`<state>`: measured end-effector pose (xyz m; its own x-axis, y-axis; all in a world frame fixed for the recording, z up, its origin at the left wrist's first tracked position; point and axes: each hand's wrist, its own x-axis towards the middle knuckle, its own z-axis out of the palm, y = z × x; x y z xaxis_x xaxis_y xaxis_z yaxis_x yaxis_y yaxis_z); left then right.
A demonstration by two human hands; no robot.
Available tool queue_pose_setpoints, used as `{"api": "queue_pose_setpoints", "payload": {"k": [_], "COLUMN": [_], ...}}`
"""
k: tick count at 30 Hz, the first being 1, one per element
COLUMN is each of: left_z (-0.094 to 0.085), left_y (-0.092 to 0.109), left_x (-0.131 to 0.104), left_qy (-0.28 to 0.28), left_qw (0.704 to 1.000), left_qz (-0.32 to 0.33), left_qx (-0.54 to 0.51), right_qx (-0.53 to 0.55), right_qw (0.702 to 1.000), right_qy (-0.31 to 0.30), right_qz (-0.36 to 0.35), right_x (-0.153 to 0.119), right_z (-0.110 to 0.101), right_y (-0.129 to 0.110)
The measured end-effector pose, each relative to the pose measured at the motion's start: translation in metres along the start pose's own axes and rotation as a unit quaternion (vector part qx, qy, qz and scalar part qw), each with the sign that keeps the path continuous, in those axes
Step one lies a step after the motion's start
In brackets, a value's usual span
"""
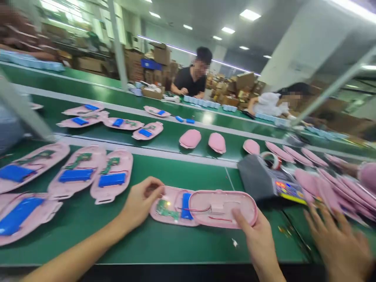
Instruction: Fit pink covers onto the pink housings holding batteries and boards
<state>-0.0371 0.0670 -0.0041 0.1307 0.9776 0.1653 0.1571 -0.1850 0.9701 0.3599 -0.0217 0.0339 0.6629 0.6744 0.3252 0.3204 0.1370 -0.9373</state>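
My left hand (143,199) has its fingers curled at the left end of a pink casing half (182,190), which lies on the green bench. Inside that half sit a green circuit board (167,210) with a lit spot and a blue battery pack (186,206). My right hand (260,235) grips a second pink shell (232,197) by its right end, thumb on the inner face. This shell is tilted over the right part of the casing half and hides it. Thin wires (202,210) run between the two.
Several open pink halves with blue batteries (111,180) lie at left. A grey device with a red display (258,180) stands at right, carrying a tape roll (272,159). Beyond it are stacked pink shells (335,188) and a co-worker's hand (337,235). More shells (190,139) lie behind.
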Motion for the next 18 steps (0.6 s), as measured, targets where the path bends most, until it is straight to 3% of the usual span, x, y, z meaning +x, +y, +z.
{"api": "queue_pose_setpoints", "payload": {"k": [4, 6, 7, 11, 15, 18], "left_z": [0.003, 0.004, 0.004, 0.004, 0.008, 0.013], "left_y": [-0.006, -0.006, -0.006, -0.007, -0.007, -0.007], "left_x": [-0.002, -0.003, -0.004, -0.006, -0.006, -0.007], "left_qy": [0.028, 0.061, 0.08, 0.127, 0.114, 0.103], "left_qw": [0.989, 0.977, 0.97, 0.945, 0.945, 0.975], "left_qz": [0.131, 0.182, 0.201, 0.269, 0.27, 0.183], "left_qx": [0.066, 0.098, 0.108, 0.139, 0.147, 0.07], "right_qx": [0.011, 0.01, 0.007, 0.025, 0.138, 0.191], "right_qw": [0.982, 0.971, 0.974, 0.992, 0.965, 0.946], "right_qy": [-0.19, -0.239, -0.227, -0.119, -0.176, -0.183], "right_qz": [0.002, -0.01, -0.012, 0.04, 0.138, 0.186], "right_x": [-0.051, -0.071, -0.077, -0.08, -0.088, -0.1], "right_z": [0.116, 0.152, 0.162, 0.174, 0.178, 0.183], "right_y": [0.003, 0.0, -0.002, -0.009, -0.013, -0.018]}}
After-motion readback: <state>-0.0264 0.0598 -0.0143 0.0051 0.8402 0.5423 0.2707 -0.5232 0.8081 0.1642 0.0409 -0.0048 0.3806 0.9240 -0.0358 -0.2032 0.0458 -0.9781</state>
